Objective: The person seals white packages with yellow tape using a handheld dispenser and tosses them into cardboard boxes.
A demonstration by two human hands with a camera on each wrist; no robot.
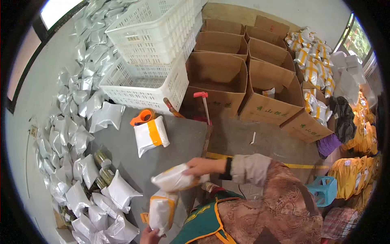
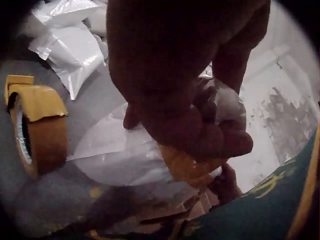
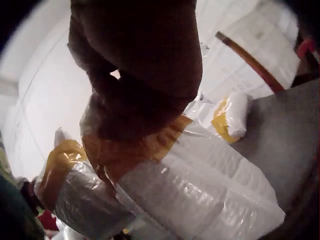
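Observation:
My right hand (image 1: 204,166) grips a white plastic package (image 1: 172,179) banded with yellow tape, held over the near part of the grey table. Just below it, my left hand (image 1: 150,236) holds a second taped white package (image 1: 161,211) by its near end. In the left wrist view, curled fingers of the left hand (image 2: 200,120) lie over the yellow tape band (image 2: 192,165). The right wrist view has the right hand (image 3: 140,90) clasping the taped end of its package (image 3: 205,185), with the other package (image 3: 85,200) close beside it.
Another taped package (image 1: 151,135) lies on the grey table (image 1: 187,136) by an orange tape dispenser (image 1: 143,117). A tape roll (image 2: 40,130) stands near the left hand. Silvery packets (image 1: 122,191) heap along the left. White crates (image 1: 142,91) and cardboard boxes (image 1: 270,106) stand beyond.

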